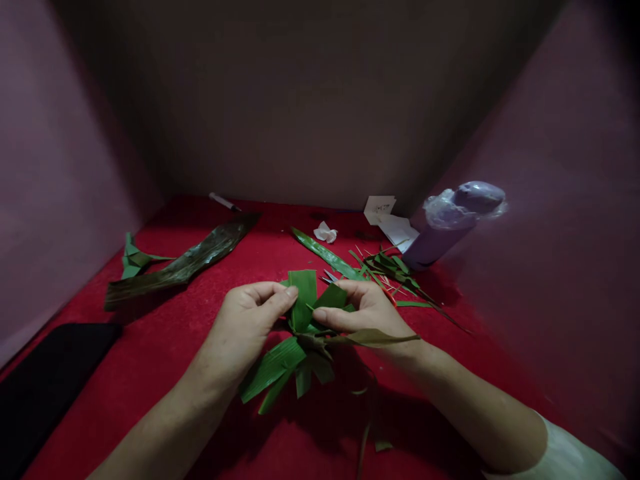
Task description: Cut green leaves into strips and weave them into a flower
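Over the worktop (165, 373), my left fingers (279, 303) and right fingers (334, 319) pinch a leaf bundle (303, 317), gathered but splayed, seemingly unfinished.

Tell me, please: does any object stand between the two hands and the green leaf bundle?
Nothing visible does: the left hand and the right hand both pinch the green leaf bundle directly. The partly hidden scissors lie beyond the right hand, not in between.

The head view looks forward and down, close over the red surface (150, 333)
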### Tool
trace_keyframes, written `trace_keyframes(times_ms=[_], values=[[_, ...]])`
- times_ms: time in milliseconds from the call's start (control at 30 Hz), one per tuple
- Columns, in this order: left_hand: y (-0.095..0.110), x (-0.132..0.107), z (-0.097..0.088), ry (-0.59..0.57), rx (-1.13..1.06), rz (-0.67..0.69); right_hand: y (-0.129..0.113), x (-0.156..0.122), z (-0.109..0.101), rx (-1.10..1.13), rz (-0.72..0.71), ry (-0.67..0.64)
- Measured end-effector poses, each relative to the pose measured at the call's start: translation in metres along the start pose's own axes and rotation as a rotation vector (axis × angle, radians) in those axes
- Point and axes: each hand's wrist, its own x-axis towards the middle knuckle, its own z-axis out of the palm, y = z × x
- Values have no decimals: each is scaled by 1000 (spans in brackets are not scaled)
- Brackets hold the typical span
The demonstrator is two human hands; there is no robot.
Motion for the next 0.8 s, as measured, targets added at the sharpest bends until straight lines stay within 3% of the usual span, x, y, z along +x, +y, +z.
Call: trace_keyframes(times_ms=[233,500,800], values=[[1,0,1,-1,35,-4,2,1,-2,-3,5,-7],[4,-4,2,-30,236,150,0,-1,-1,43,54,-12],[5,1,-7,-101,60,34,-4,1,-5,-1,-4,-86]])
